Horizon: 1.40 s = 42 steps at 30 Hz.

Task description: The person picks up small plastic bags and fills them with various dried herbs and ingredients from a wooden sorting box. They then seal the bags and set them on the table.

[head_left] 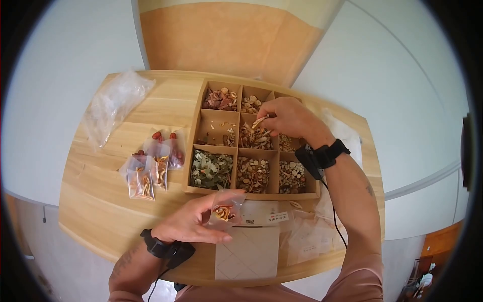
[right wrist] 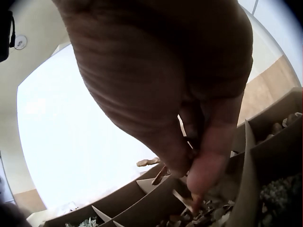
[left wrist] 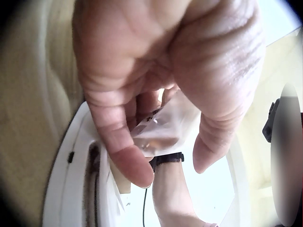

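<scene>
My left hand [head_left: 187, 221] holds a small clear plastic bag [head_left: 232, 199] in front of a divided cardboard box [head_left: 302, 196]. Yellow-brown dried strips [head_left: 225, 213] lie in the bag. In the left wrist view, the translucent bag [left wrist: 173, 125] sits within the curled fingers. Over the box's middle compartment, my right hand [head_left: 291, 118] pinches a few pale dried slices [head_left: 258, 122] between thumb and fingertips. More dried slices [head_left: 255, 137] are heaped below it. The right wrist view shows slices [right wrist: 161, 175] sticking out from the pinch.
Other compartments hold green dried leaves [head_left: 211, 168], reddish pieces [head_left: 220, 99] and pale round slices [head_left: 292, 176]. Several filled bags [head_left: 141, 182] lie left of the box. A large plastic bag [head_left: 115, 108] is at the back left, flat clear bags [head_left: 308, 236] at the front right.
</scene>
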{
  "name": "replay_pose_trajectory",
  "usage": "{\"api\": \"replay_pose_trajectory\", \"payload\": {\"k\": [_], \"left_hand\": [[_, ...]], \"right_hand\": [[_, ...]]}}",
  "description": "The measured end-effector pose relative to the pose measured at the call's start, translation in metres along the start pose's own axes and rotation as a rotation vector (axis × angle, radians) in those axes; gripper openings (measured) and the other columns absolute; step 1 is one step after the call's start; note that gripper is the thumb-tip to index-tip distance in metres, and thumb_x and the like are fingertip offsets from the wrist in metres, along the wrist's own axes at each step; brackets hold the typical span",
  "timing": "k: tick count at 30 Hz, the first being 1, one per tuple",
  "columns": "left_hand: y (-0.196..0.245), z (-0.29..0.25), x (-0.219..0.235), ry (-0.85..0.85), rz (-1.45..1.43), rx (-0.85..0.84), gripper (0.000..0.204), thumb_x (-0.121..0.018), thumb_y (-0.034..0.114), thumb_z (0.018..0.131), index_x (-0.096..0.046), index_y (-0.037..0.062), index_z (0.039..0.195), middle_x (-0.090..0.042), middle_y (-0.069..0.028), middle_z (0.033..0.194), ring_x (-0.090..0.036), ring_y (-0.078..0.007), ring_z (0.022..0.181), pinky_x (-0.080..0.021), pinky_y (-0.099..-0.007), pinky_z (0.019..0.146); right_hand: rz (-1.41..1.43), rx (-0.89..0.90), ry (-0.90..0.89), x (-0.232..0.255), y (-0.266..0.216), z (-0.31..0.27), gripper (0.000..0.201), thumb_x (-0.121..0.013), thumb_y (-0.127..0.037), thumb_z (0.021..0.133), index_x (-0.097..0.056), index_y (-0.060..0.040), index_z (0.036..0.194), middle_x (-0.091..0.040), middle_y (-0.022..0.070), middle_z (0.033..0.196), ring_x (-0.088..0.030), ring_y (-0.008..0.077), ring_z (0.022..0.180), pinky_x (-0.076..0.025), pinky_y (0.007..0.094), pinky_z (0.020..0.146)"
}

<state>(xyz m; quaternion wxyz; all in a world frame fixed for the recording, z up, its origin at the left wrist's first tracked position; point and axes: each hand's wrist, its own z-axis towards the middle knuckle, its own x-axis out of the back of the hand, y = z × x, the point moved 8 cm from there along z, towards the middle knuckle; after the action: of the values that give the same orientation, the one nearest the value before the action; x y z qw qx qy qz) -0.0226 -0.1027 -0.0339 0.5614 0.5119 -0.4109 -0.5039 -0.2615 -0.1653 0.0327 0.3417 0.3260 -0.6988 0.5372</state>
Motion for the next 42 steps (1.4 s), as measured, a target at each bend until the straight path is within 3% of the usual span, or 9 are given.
{"api": "replay_pose_trajectory", "payload": {"k": [3, 6, 9, 12, 21, 27, 33, 39, 42], "left_hand": [[0.0, 0.0, -0.001, 0.003, 0.002, -0.02, 0.085, -0.083, 0.006, 0.079, -0.038, 0.0103, 0.151, -0.051, -0.0048, 0.137, -0.059, -0.0119, 0.112, -0.046, -0.0233, 0.08], [-0.001, -0.001, 0.0, 0.002, -0.014, -0.001, 0.085, -0.083, 0.005, 0.079, -0.038, 0.01, 0.151, -0.05, -0.0056, 0.138, -0.059, -0.0134, 0.113, -0.046, -0.025, 0.087], [-0.001, 0.0, -0.001, 0.006, -0.045, -0.014, 0.085, -0.083, 0.005, 0.078, -0.038, 0.01, 0.151, -0.049, -0.0058, 0.14, -0.059, -0.014, 0.114, -0.047, -0.0253, 0.088], [-0.003, -0.001, 0.0, 0.007, -0.052, 0.007, 0.086, -0.083, 0.006, 0.078, -0.038, 0.0106, 0.151, -0.049, -0.0055, 0.141, -0.058, -0.0136, 0.115, -0.047, -0.0246, 0.085], [-0.004, -0.002, 0.001, 0.013, 0.018, 0.012, 0.083, -0.083, 0.012, 0.08, -0.04, 0.014, 0.151, -0.056, -0.001, 0.133, -0.059, -0.0069, 0.111, -0.039, -0.0189, 0.063], [-0.004, -0.003, 0.002, 0.008, 0.028, 0.066, 0.082, -0.083, 0.011, 0.079, -0.041, 0.0129, 0.15, -0.058, -0.0019, 0.126, -0.058, -0.0069, 0.108, -0.04, -0.0183, 0.064], [0.0, 0.001, 0.001, -0.005, 0.041, -0.019, 0.081, -0.082, 0.008, 0.079, -0.041, 0.011, 0.15, -0.059, -0.0019, 0.12, -0.057, -0.0062, 0.105, -0.039, -0.0169, 0.062], [0.002, 0.0, 0.0, -0.004, 0.026, -0.014, 0.08, -0.081, 0.005, 0.08, -0.041, 0.0115, 0.15, -0.061, -0.0015, 0.116, -0.058, -0.0057, 0.103, -0.037, -0.0156, 0.061], [-0.003, -0.003, 0.001, -0.009, 0.016, 0.021, 0.08, -0.081, 0.005, 0.08, -0.041, 0.0114, 0.15, -0.06, -0.0024, 0.116, -0.058, -0.0062, 0.104, -0.039, -0.0158, 0.062]], "right_hand": [[-0.012, -0.002, -0.045, -0.01, 0.005, 0.0, 0.015, -0.068, -0.01, 0.088, -0.069, -0.0017, 0.101, -0.071, 0.0071, 0.084, -0.071, 0.0135, 0.07, -0.055, 0.0273, 0.064], [-0.143, 0.093, -0.05, -0.021, 0.006, 0.001, 0.02, -0.072, -0.011, 0.08, -0.07, -0.0041, 0.098, -0.071, 0.0135, 0.092, -0.071, 0.027, 0.085, -0.055, 0.0359, 0.077], [-0.357, 0.239, -0.099, -0.029, -0.009, -0.005, 0.031, -0.071, -0.006, 0.082, -0.067, -0.007, 0.113, -0.072, 0.0144, 0.097, -0.07, 0.0282, 0.092, -0.055, 0.0364, 0.08], [-0.522, 0.187, -0.198, -0.042, -0.019, -0.004, 0.045, -0.07, -0.002, 0.077, -0.062, -0.0094, 0.121, -0.07, 0.0181, 0.101, -0.066, 0.0354, 0.1, -0.053, 0.0417, 0.086], [-0.496, 0.279, -0.056, -0.052, -0.013, 0.007, 0.043, -0.067, 0.0, 0.077, -0.058, -0.0077, 0.119, -0.068, 0.02, 0.098, -0.066, 0.0366, 0.096, -0.052, 0.0442, 0.084], [-0.226, 0.079, -0.079, -0.03, -0.009, 0.008, 0.031, -0.069, -0.007, 0.081, -0.061, -0.0055, 0.111, -0.069, 0.0191, 0.093, -0.067, 0.0374, 0.093, -0.053, 0.045, 0.079], [-0.62, 0.156, -0.19, -0.052, -0.015, 0.011, 0.04, -0.071, -0.009, 0.079, -0.058, -0.0039, 0.115, -0.068, 0.021, 0.09, -0.066, 0.0401, 0.091, -0.054, 0.0463, 0.076], [-0.419, 0.252, -0.041, -0.055, 0.003, 0.025, 0.039, -0.069, -0.008, 0.08, -0.056, -0.004, 0.117, -0.068, 0.0254, 0.097, -0.07, 0.0369, 0.085, -0.056, 0.0433, 0.075], [0.028, -0.106, -0.105, -0.036, 0.003, 0.017, 0.035, -0.069, -0.013, 0.085, -0.057, -0.0046, 0.117, -0.069, 0.0196, 0.098, -0.073, 0.0259, 0.077, -0.057, 0.0382, 0.071]]}}
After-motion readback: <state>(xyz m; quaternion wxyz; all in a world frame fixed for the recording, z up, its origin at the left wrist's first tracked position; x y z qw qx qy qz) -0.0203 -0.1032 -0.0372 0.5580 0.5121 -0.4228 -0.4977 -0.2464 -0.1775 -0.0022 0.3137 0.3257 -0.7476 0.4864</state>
